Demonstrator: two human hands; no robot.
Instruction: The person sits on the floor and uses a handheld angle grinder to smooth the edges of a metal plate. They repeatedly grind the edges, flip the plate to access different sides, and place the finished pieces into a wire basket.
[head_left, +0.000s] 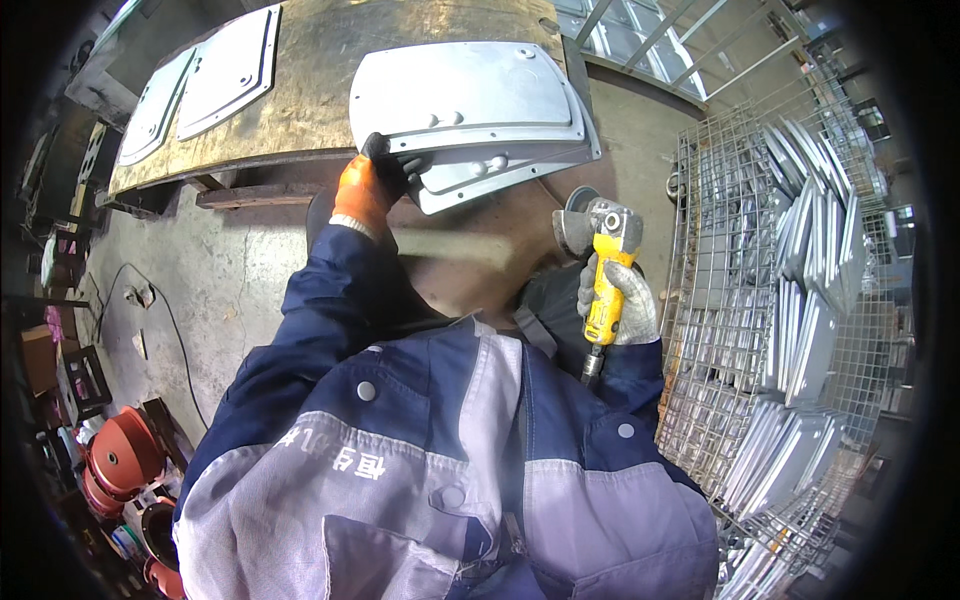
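My left hand (366, 192), in an orange glove with black fingertips, grips the near left edge of a silvery metal panel (455, 92). Its thumb lies on the top and the other fingers reach under the rim. Below it, a second metal panel (462, 183) sticks out past the table's near edge, with round knobs and small holes along its border. My right hand (638, 312), in a pale grey glove, is wrapped round a yellow angle grinder (607, 290). The grinder's disc and guard point up and left, apart from the panels. A hose fitting (594, 362) hangs from its lower end.
Two more panels (230, 70) lie at the left on the worn wooden table (310, 90). To my right stands a wire mesh cage (712, 300) full of stacked metal plates (800, 340). A cable (180, 340) trails over the floor at left, near orange-red round parts (128, 450).
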